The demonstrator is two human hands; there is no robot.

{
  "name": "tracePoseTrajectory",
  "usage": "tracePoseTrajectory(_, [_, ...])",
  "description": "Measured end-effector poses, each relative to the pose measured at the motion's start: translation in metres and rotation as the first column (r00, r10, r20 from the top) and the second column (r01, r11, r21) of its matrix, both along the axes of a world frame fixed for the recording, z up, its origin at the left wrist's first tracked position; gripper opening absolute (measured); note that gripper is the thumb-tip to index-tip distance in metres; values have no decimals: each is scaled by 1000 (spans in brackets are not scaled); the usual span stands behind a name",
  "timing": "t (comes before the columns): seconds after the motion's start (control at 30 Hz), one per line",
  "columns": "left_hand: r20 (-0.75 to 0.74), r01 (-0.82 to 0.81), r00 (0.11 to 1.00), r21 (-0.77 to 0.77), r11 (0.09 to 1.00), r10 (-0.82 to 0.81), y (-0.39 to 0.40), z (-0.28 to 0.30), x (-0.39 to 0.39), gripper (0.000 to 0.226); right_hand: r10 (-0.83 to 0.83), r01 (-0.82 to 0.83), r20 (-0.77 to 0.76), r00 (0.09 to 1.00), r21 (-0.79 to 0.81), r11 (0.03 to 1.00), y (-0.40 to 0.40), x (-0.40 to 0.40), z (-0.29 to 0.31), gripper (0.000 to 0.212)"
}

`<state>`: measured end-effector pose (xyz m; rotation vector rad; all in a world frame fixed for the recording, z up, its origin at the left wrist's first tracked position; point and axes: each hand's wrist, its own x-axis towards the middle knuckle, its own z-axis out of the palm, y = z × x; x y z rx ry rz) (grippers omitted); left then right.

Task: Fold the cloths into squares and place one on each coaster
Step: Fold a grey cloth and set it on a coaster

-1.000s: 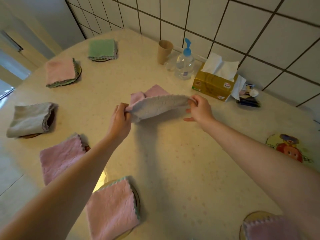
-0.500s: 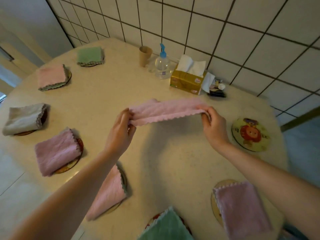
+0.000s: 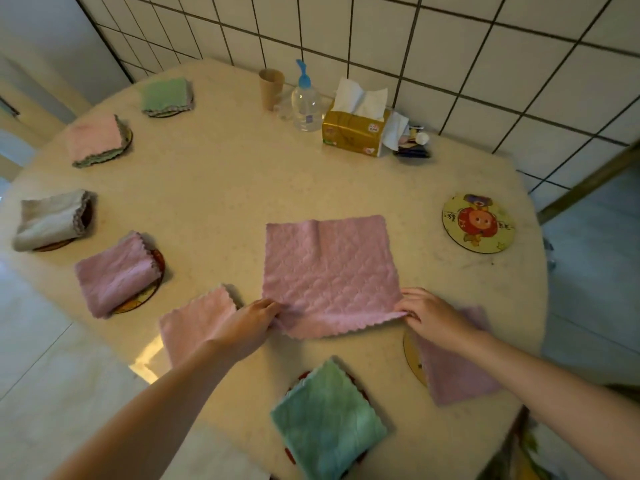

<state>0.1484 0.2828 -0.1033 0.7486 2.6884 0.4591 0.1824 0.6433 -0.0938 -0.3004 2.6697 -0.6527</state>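
Counter [image 3: 214, 202]: round, beige, against tiled wall.
Pink cloth [image 3: 329, 271]: spread flat at centre.
Left hand [image 3: 247, 322]: fingers pinching seven o'clock corner.
Right hand [image 3: 427, 311]: fingers pinching five o'clock corner.
Bare coaster [image 3: 478, 223]: three o'clock.

Home dining corner or kitchen. Evidence: white square-tiled wall with dark grout [image 3: 485, 64]; round cream speckled counter [image 3: 214, 188]; yellow tissue box [image 3: 353, 133]; clear pump bottle with blue nozzle [image 3: 306, 105]; brown paper cup [image 3: 271, 88]; round cartoon-printed coaster [image 3: 478, 223].
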Motion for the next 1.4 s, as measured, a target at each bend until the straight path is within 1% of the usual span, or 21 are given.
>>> tracePoseTrajectory(0.07, [42,-20,999,-44,999,21,-5,6,1,22,7,-7,43,999,-14,1000,4,0,3,22])
tracePoseTrajectory(0.13, [88,-95,991,-74,993,101,-8,14,-2,19,-19,22,61,998,-40,999,5,-2,6,17])
tracePoseTrajectory(0.17, [115,-157,980,-66,985,164,-9,18,-6,18,-73,79,78,994,-81,994,5,-4,8,16])
tracePoseTrajectory(0.2, [155,-237,959,-23,971,237,-9,21,-13,18,-150,164,103,983,-144,976,4,-7,11,14])
tracePoseTrajectory(0.23, [213,-335,924,50,941,318,-10,23,-20,19,-239,264,134,962,-223,938,4,-11,14,12])
tracePoseTrajectory(0.27, [284,-445,875,155,882,392,-10,24,-27,20,-329,369,174,928,-310,876,3,-16,18,10])
tracePoseTrajectory(0.3, [361,-555,814,252,793,455,-11,23,-36,21,-412,464,215,886,-387,797,2,-24,21,9])
tracePoseTrajectory(0.33, [440,-653,744,317,688,503,-10,23,-44,21,-474,538,256,843,-449,714,0,-31,24,9])
tracePoseTrajectory(0.4, [595,-799,596,380,465,539,-6,21,-60,15,-555,633,322,767,-521,572,-4,-50,28,11])
tracePoseTrajectory(0.43, [645,-839,542,386,383,539,-2,21,-68,13,-584,664,342,736,-535,524,-6,-62,27,9])
tracePoseTrajectory(0.47, [667,-859,511,390,331,542,2,19,-75,11,-603,683,352,715,-535,497,-7,-73,25,8])
tracePoseTrajectory(0.5, [672,-867,498,394,304,548,4,18,-80,9,-614,690,349,708,-524,498,-8,-82,23,10])
tracePoseTrajectory(0.57, [665,-879,477,381,288,575,9,11,-96,8,-631,702,333,701,-477,528,-8,-105,13,15])
tracePoseTrajectory(0.7, [621,-903,429,310,297,656,12,-12,-120,15,-643,719,328,692,-396,572,-9,-138,-8,16])
tracePoseTrajectory(0.83, [599,-916,401,275,293,693,12,-27,-131,18,-659,728,311,685,-325,603,-7,-157,-25,17])
tracePoseTrajectory(1.0, [535,-903,430,254,347,727,9,-33,-138,19,-676,744,309,669,-280,607,-4,-173,-39,16])
tracePoseTrajectory(1.1, [473,-880,473,223,419,743,10,-34,-142,16,-693,748,280,664,-246,616,-4,-177,-43,12])
tracePoseTrajectory(1.17, [430,-870,491,201,450,757,12,-32,-145,16,-700,742,246,670,-207,638,-5,-180,-43,19])
tracePoseTrajectory(1.3, [342,-869,492,148,471,800,17,-31,-149,17,-689,718,202,696,-167,676,-8,-184,-38,26])
tracePoseTrajectory(1.4, [292,-873,488,140,468,823,22,-29,-150,18,-676,692,147,722,-147,707,-9,-187,-36,26])
